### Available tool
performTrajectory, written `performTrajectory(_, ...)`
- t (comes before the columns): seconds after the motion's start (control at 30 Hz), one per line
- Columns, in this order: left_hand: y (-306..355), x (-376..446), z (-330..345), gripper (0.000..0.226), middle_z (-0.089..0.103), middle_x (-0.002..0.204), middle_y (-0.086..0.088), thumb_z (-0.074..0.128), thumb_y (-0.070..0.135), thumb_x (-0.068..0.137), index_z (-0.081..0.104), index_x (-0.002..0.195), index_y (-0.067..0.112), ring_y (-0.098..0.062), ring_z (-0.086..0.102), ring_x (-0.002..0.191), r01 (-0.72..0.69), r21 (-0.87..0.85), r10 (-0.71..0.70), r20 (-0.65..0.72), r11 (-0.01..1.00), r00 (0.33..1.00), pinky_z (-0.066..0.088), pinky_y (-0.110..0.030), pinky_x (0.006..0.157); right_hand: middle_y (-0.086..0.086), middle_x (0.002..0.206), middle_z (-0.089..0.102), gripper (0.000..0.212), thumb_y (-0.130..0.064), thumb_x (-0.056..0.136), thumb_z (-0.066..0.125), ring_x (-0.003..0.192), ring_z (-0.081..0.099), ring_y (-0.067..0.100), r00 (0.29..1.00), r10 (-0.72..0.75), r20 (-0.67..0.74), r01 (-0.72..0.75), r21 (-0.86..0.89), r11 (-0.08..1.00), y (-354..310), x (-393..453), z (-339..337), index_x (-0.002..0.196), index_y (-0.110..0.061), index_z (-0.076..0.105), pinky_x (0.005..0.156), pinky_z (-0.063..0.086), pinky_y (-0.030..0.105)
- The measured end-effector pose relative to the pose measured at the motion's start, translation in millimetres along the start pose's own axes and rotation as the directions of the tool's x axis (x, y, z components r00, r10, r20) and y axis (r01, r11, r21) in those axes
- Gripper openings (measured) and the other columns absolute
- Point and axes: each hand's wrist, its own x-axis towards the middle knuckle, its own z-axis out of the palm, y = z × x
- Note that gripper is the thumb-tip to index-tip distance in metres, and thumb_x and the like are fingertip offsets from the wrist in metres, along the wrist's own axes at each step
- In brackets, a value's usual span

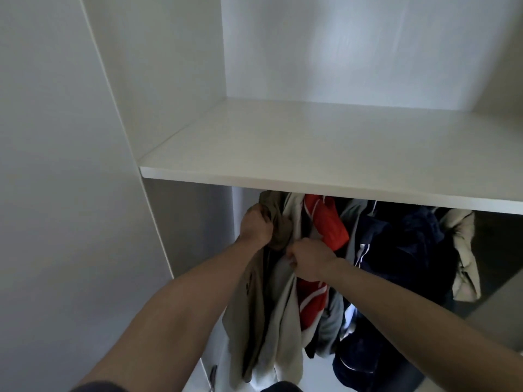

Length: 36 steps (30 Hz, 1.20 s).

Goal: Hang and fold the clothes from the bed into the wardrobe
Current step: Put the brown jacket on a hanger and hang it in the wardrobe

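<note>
While both arms reach under the wardrobe shelf (325, 162), L hand (256, 226) grips bunched olive garment (278, 222) near its top; R hand (307, 258) fist pinches beige garment (285, 312) just beside. Red top (328, 222), navy jacket (396, 250) hang to the right.

1. Two bare forearms run up to the left hand (256, 226) and the right hand (307, 260); no watch, ring or band shows on either.
2. Well behind the left hand, near the elbow, lies the edge of a dark short sleeve (96, 387).
</note>
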Motion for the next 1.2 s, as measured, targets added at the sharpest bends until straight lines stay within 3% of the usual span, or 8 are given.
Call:
performTrajectory(0.27,-9,-7,-3,0.025,0.066,0.115,-0.011,0.041,0.014,0.103,0.063,0.114,0.009,-0.026,0.062,0.101,0.017,0.056,-0.021,0.075,0.998,0.997,0.052,-0.034,0.085,0.008,0.115,0.071,0.025,-0.018,0.093,0.059,0.109,0.064,0.026,0.997,-0.071,0.017,0.070,0.051,0.996,-3,-11,-7,0.114,-0.013,0.072,0.088,0.053,0.034)
performTrajectory(0.5,-16,-37,-19,0.049,0.065,0.105,-0.010,0.045,0.009,0.100,0.048,0.148,0.020,-0.022,0.063,0.093,-0.009,0.047,0.003,0.115,0.999,0.993,0.047,-0.025,0.080,-0.006,0.107,0.071,0.017,-0.017,0.088,0.066,0.111,0.056,0.020,0.960,-0.120,-0.251,0.179,0.225,0.958,-1,-40,-14,0.100,-0.024,0.075,0.101,0.035,0.034)
performTrajectory(0.63,-10,-76,-33,0.034,0.066,0.113,-0.012,0.049,0.003,0.098,0.059,0.130,-0.001,-0.029,0.064,0.102,-0.052,0.078,0.042,0.118,0.996,0.992,0.051,-0.029,0.087,-0.005,0.101,0.073,0.016,-0.005,0.081,0.074,0.105,0.060,0.021,0.918,0.016,-0.396,0.160,0.407,0.899,3,-66,-15,0.090,-0.018,0.078,0.098,0.043,0.034)
performTrajectory(0.7,-1,-100,-38,0.036,0.065,0.126,-0.016,0.055,0.002,0.095,0.062,0.130,0.004,-0.031,0.063,0.110,-0.092,0.103,0.083,0.090,0.990,0.993,0.050,-0.032,0.096,-0.006,0.104,0.073,0.020,0.000,0.081,0.075,0.108,0.058,0.019,0.911,0.105,-0.398,0.117,0.495,0.861,7,-83,-11,0.092,-0.017,0.078,0.098,0.042,0.029)
performTrajectory(0.8,16,-130,-41,0.032,0.068,0.117,-0.009,0.061,-0.001,0.090,0.068,0.120,0.008,-0.026,0.065,0.100,-0.202,0.115,0.191,0.101,0.973,0.976,0.046,-0.025,0.089,-0.010,0.103,0.071,0.023,0.001,0.082,0.075,0.104,0.058,0.014,0.898,0.215,-0.383,0.056,0.586,0.808,14,-111,0,0.091,-0.020,0.077,0.098,0.044,0.027)
performTrajectory(0.93,32,-159,-37,0.026,0.061,0.116,0.008,0.064,0.002,0.091,0.069,0.111,0.018,-0.014,0.061,0.104,-0.240,0.031,0.228,0.221,0.970,0.948,0.048,-0.030,0.096,-0.020,0.113,0.065,0.023,-0.006,0.087,0.072,0.105,0.052,0.004,0.893,0.365,-0.262,-0.084,0.701,0.708,12,-157,13,0.101,-0.024,0.074,0.094,0.043,0.021)
performTrajectory(1.07,45,-177,-16,0.021,0.064,0.109,0.015,0.063,0.008,0.095,0.067,0.104,0.027,-0.007,0.062,0.102,-0.333,-0.098,0.342,0.415,0.938,0.843,0.052,-0.029,0.090,-0.033,0.107,0.059,0.023,-0.005,0.087,0.071,0.100,0.056,-0.006,0.819,0.534,-0.210,-0.186,0.783,0.594,7,-213,25,0.098,-0.026,0.072,0.085,0.040,0.003)
performTrajectory(1.2,60,-190,17,0.023,0.061,0.112,0.021,0.061,0.014,0.095,0.065,0.106,0.033,-0.006,0.063,0.102,-0.433,-0.209,0.459,0.632,0.877,0.624,0.051,-0.026,0.088,-0.027,0.106,0.060,0.029,-0.014,0.087,0.073,0.099,0.060,-0.005,0.642,0.755,-0.135,-0.353,0.821,0.448,-6,-276,38,0.108,-0.034,0.070,0.082,0.041,0.003)
